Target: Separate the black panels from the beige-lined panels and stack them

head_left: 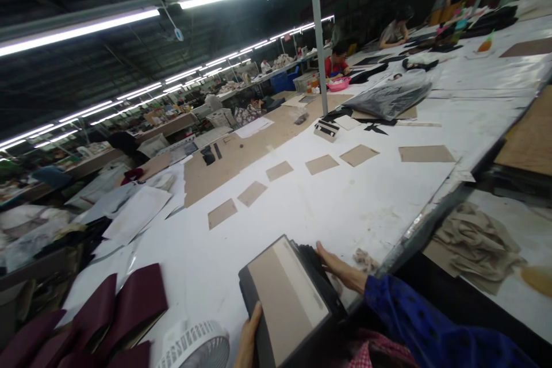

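A thick stack of black-edged panels (pixel 282 299), with a beige and cream face on top, lies tilted between my hands at the near table edge. My left hand (pixel 249 336) grips its left side, the thumb on the top face. On the far right side my right hand (pixel 338 267) holds the stack's edge, with part of the fingers hidden behind it. Beyond it, several beige rectangular pieces lie spaced out on the white table, among them one at the left (pixel 222 214), one in the middle (pixel 322 164) and one at the right (pixel 426 154).
A white fan (pixel 196 345) stands at the near left, beside maroon folded pieces (pixel 133 305). A crumpled beige cloth (pixel 478 241) lies at the right. A metal pole (pixel 319 40) rises beyond the pieces, near a plastic-wrapped bundle (pixel 388 95). People sit farther back.
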A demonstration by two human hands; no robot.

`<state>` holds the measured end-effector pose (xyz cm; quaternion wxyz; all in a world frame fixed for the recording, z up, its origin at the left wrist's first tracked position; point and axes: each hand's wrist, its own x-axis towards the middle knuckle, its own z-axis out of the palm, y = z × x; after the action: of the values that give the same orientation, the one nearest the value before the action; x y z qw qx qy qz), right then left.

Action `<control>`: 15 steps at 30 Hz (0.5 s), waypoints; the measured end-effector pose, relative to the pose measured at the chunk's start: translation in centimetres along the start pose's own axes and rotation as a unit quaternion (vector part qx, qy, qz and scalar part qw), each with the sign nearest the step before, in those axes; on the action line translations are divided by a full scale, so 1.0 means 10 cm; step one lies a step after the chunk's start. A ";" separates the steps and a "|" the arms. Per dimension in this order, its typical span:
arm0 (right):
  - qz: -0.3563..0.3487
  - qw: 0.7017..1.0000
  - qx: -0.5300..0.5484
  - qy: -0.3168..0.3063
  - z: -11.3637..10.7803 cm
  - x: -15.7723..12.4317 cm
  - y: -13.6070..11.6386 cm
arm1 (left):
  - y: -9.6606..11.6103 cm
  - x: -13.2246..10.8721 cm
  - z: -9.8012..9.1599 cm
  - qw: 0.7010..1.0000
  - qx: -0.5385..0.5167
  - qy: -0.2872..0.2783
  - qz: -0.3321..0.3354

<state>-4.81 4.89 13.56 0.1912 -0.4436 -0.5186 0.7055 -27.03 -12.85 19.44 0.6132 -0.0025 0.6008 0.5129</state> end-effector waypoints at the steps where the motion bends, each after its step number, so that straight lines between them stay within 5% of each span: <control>1: 0.001 0.999 -0.046 0.003 -0.09 0.01 -0.02 | 0.00 0.00 0.00 1.000 -0.001 -0.003 -0.004; 7: -0.043 0.953 -0.301 0.008 -0.51 -0.18 0.02 | 0.02 -0.07 0.03 0.999 0.017 0.024 0.015; 11: -0.032 0.927 -0.372 0.027 -0.51 -0.18 0.07 | 0.04 -0.12 0.03 0.999 0.030 0.010 0.017; 15: 0.022 0.936 -0.347 0.047 -0.39 0.02 -0.03 | 0.05 -0.13 0.05 0.998 0.035 0.017 0.039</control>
<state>-1.73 7.37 13.49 0.0341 -0.5266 -0.7114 0.4641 -26.69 -13.09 20.87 0.5820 0.0334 0.6282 0.5153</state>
